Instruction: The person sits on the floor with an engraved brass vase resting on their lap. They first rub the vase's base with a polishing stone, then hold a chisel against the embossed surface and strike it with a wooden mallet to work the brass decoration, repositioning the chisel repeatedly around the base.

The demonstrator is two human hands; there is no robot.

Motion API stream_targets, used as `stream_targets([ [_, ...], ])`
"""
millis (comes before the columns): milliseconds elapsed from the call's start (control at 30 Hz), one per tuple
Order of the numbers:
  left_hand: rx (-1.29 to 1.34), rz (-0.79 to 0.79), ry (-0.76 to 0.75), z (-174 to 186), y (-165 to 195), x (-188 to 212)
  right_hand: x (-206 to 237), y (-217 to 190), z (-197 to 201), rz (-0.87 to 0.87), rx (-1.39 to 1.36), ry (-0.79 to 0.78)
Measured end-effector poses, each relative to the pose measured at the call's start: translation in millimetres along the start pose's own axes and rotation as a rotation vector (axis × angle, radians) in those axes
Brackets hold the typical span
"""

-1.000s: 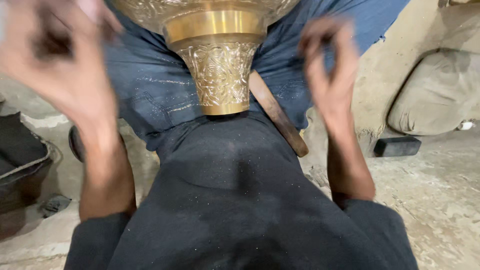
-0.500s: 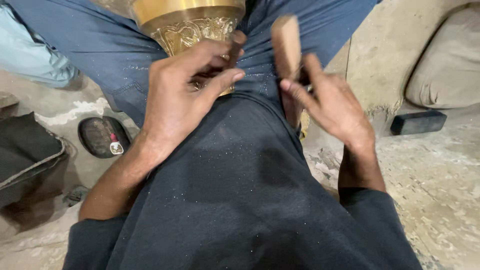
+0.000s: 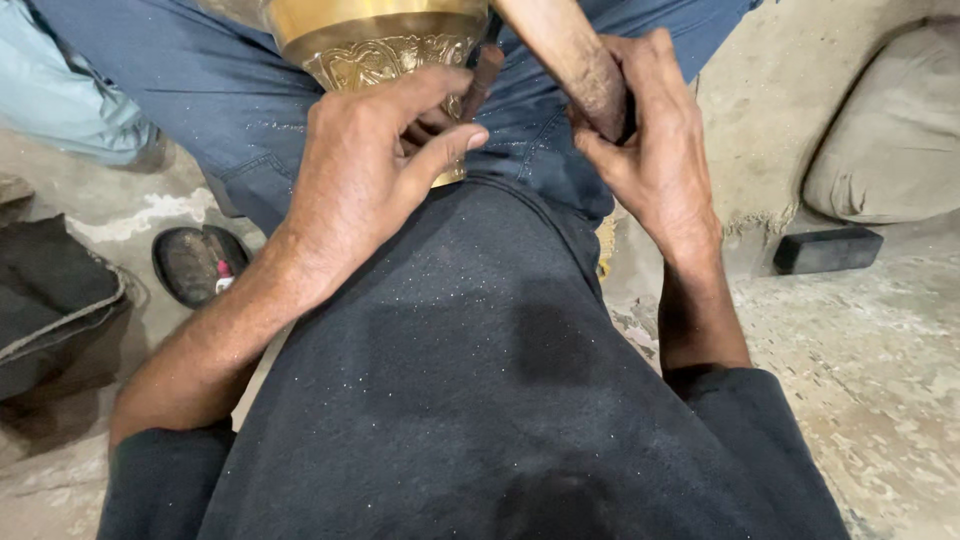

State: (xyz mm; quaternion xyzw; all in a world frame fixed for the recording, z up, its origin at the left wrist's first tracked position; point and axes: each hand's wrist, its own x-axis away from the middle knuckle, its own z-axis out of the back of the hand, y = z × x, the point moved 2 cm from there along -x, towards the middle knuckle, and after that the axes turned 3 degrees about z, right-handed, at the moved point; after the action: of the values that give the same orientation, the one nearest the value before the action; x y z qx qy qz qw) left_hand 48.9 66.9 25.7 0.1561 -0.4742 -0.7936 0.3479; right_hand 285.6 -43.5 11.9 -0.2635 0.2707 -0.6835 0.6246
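The person sits on a rough concrete floor in a black shirt and blue jeans, and these fill most of the head view. Clamped between the thighs, at the top edge, stands an engraved brass vessel with a plain gold band above a chased, patterned section. Judging by how it sits, the legs serve as a vice, leaving both hands free.

The left hand lies over the vessel's lower part, fingers curled and thumb stretched across. Its grip is closed on a slim, reddish-brown punch-like tool, whose shaft rises at a tilt just beside the brass — held, it seems, so the tip can meet the pattern, though the tip itself is hidden by the fingers.

The right hand has its grip wrapped around a thick wooden handle that runs up and out of the frame; its head is not visible, so what kind of tool it is cannot be told. It is held just right of the punch.

On the floor to the left lie a dark bag and a black sandal. To the right rest a pale stuffed sack and — just in front of it — a small black block.
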Motion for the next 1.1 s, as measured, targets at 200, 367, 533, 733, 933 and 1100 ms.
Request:
stream_targets([
  [200,-0.005,-0.045,0.004,-1,2,2,-12,-20,20,0.101,0.046,-0.042],
  [367,-0.043,-0.037,-0.009,-5,-4,3,-19,-22,23,0.083,0.063,-0.017],
  [533,-0.083,-0.084,0.008,-5,-2,3,-19,-20,26,0.053,-0.030,0.004],
  [733,-0.131,-0.070,0.025,-6,0,6,-21,-17,34,-0.108,0.055,-0.031],
  [933,-0.096,-0.039,0.022,-6,1,5,-21,-10,38,0.083,0.204,-0.046],
  [1100,-0.062,0.019,0.020,-3,2,1,-27,9,37,0.009,0.242,-0.113],
])
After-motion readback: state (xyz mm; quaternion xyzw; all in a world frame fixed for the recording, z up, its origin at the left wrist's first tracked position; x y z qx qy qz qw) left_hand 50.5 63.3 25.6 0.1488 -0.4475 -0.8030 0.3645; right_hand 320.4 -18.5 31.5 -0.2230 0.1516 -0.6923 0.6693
